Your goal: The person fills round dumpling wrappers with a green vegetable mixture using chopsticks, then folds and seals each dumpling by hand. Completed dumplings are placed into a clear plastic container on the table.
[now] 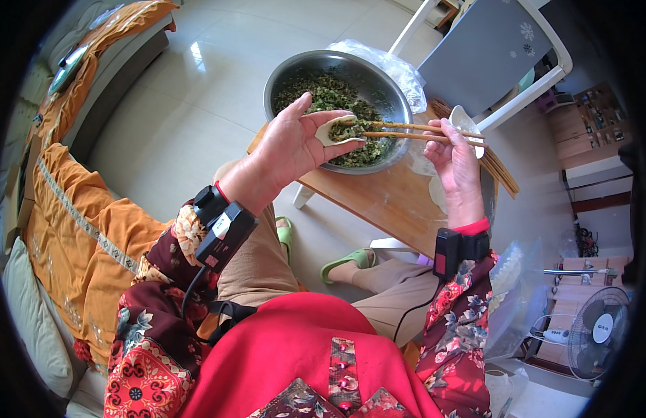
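My left hand (297,138) cradles a round dough wrapper (325,134), folded up around a clump of chopped green filling (342,132). Between the thumb and fingers of my right hand (455,157) is a pair of wooden chopsticks (422,130), their tips in the filling on the wrapper. Just beyond and below my left hand stands a steel bowl (404,141), partly full of the same chopped filling (328,89). The bowl rests on a small wooden table (349,196). Pale dough pieces and flour lie on the table by my right wrist, partly hidden by it.
A white spoon (461,121) and a bundle of sticks (498,170) lie beyond my right hand. Clear plastic (385,68) bunches behind the bowl, near a white-framed chair (459,57). A couch with an orange cover (93,209) is at left, an electric fan (599,329) at right.
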A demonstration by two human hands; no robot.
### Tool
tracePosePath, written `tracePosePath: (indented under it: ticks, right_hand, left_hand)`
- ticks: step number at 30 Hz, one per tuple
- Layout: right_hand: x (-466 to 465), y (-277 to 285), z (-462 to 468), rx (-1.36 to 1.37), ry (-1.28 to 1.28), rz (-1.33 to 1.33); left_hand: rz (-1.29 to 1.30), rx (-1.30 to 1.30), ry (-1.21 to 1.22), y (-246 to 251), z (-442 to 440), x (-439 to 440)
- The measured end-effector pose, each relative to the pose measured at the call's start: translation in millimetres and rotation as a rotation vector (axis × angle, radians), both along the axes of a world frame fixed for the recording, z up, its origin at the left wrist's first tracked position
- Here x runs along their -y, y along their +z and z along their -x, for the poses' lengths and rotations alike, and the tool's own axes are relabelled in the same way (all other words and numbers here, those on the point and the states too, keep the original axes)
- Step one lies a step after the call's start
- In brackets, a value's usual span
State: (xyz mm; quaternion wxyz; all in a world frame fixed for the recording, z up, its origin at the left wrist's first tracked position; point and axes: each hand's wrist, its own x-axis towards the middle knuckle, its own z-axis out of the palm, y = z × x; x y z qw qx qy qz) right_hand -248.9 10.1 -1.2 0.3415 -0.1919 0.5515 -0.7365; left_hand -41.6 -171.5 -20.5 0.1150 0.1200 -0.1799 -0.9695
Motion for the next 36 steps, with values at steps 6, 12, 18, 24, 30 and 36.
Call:
tracePosePath:
  ticks: [6,12,18,24,30,36]
  right_hand:
    - [-5,8,2,0.002,-0.010,0.052]
    - [-7,6,3,0.056,0.016,0.016]
    - [-5,4,-1,0.021,0.050,0.005]
    - [-5,3,-3,0.027,0.024,0.011]
    - [-5,1,-5,0.054,0.009,0.000]
    - [-5,-10,0,0.165,0.021,0.046]
  left_hand:
    - [0.014,-0.005,-0.015,-2,-3,0]
    - [0.050,0.009,-0.069,2,-3,-2]
    - [0.057,-0.013,-0.103,5,-5,-3]
    - [0.034,0.001,-0.082,4,-6,-5]
    - [0.050,-0.042,-0.093,1,-4,-3]
    - [0.026,-0.082,-0.087,4,-7,-4]
